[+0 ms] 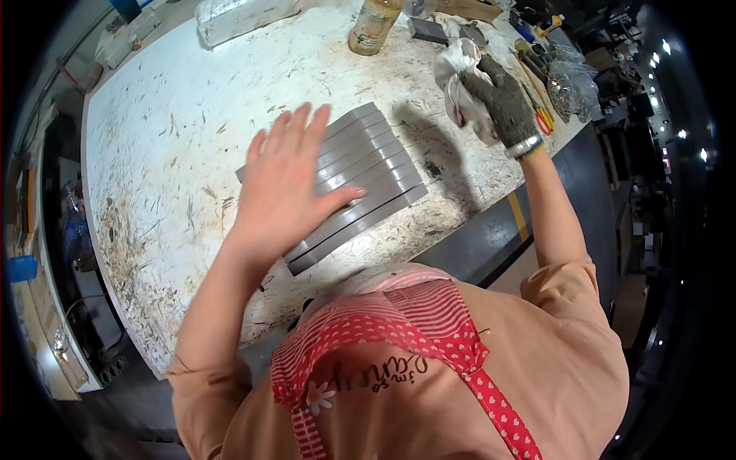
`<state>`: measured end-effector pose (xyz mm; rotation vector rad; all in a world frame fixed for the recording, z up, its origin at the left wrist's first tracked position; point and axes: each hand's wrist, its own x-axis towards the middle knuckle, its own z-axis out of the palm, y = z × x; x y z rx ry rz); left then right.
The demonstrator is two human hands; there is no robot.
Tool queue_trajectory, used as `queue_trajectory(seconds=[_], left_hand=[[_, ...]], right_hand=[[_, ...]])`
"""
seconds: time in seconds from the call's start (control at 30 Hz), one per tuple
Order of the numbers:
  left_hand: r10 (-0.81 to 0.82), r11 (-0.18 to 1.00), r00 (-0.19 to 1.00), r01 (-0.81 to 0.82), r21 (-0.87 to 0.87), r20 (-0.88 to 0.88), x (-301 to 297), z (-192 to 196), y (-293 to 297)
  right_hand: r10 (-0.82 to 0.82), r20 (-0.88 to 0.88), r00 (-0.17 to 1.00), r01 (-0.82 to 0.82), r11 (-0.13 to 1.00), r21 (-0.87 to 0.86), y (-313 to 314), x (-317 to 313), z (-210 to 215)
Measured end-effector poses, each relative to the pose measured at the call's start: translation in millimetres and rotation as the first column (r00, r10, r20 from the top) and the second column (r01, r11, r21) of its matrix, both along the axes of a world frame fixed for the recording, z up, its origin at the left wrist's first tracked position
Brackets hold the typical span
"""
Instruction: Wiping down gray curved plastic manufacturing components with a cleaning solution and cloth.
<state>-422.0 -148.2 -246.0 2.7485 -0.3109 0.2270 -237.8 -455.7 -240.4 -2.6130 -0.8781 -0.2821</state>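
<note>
My bare left hand [282,180] is open, its fingers spread over the left part of a row of grey, shiny flat strips [376,165]. The strips lie side by side, and whether the palm presses on them or hovers just above I cannot tell. My right hand [502,100], in a dark, dirty work glove with a pale band at the wrist, is closed on a crumpled whitish rag [461,88]. It is raised over the far right of the table, apart from the strips, and its shadow falls beside them.
The worn white tabletop [165,153] is stained and scratched. At its far side are a bottle of yellowish liquid [374,27], a plastic-wrapped white package [245,17] and a dark block [428,31]. Red-and-yellow-handled scissors [544,121] and a clear plastic bag [571,84] lie along the right edge.
</note>
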Motion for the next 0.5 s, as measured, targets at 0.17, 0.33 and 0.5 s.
queue_trajectory(seconds=[0.17, 0.33, 0.5], left_hand=[[-0.038, 0.973, 0.965, 0.095, 0.211, -0.261, 8, -12, -27], [-0.032, 0.966, 0.984, 0.075, 0.246, -0.174, 2, -19, -34], [-0.014, 0.952, 0.988, 0.06, 0.3, -0.154, 1, -18, -36]], right_hand=[[0.164, -0.179, 0.97, -0.117, 0.962, 0.245, 74, -102, 50], [0.48, 0.1, 0.872, -0.45, 0.865, -0.224, 92, -116, 15], [0.598, -0.182, 0.781, -0.612, 0.673, -0.417, 75, -82, 30]])
